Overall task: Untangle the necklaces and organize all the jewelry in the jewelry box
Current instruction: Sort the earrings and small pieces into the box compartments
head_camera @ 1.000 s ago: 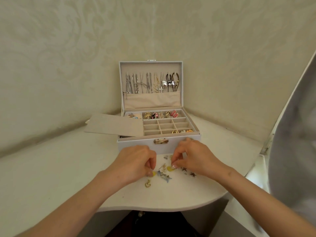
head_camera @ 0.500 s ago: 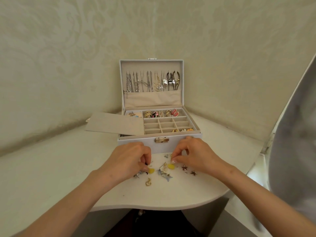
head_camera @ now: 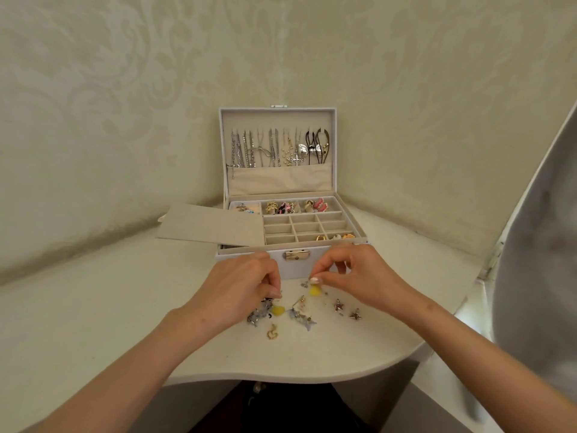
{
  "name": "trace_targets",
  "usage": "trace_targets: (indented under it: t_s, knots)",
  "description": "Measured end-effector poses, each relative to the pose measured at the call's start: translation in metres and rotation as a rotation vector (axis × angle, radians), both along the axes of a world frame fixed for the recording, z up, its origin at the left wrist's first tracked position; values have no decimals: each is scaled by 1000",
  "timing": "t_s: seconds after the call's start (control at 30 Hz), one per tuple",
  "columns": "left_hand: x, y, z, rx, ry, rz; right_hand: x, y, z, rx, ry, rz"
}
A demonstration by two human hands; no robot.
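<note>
The right hand (head_camera: 359,276) pinches the yellow earring (head_camera: 315,291) just off the bench (head_camera: 125,307), probably to pair it (its twin (head_camera: 278,310) lies beside the left hand (head_camera: 240,285)). The left grip curls onto the blue-grey charms (head_camera: 259,314); I cannot tell whether it pinches one. The jewelry box (head_camera: 296,268) stands open just behind.

The wall (head_camera: 125,89) is cream with a faint floral damask pattern. The table (head_camera: 93,307) is off-white. The jewelry box (head_camera: 298,271) is pale grey outside and beige inside, with silver chains (head_camera: 249,150), black cords (head_camera: 318,145) far right and pink pieces (head_camera: 320,206). In front lie yellow charms (head_camera: 278,310), blue-grey charms (head_camera: 304,320), bronze star charms (head_camera: 338,305) and a gold charm (head_camera: 272,332).
</note>
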State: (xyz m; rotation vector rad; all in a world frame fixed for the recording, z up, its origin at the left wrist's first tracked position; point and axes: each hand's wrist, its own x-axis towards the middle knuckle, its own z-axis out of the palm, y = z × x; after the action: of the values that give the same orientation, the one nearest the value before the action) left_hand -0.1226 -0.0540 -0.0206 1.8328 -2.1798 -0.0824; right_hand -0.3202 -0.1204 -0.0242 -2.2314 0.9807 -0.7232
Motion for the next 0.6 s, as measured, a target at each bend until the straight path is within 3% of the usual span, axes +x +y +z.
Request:
trace_targets:
  t_s: [0.1,0.27,0.6]
  knots:
    - [2,-2,6,-27,-39,34,0,-1,6,12,-73,7]
    - [0,0,-2,107,-128,35,1,-1,7,35,-88,14]
    - [10,7,-2,145,-64,1,6,-1,0,37,-86,42]
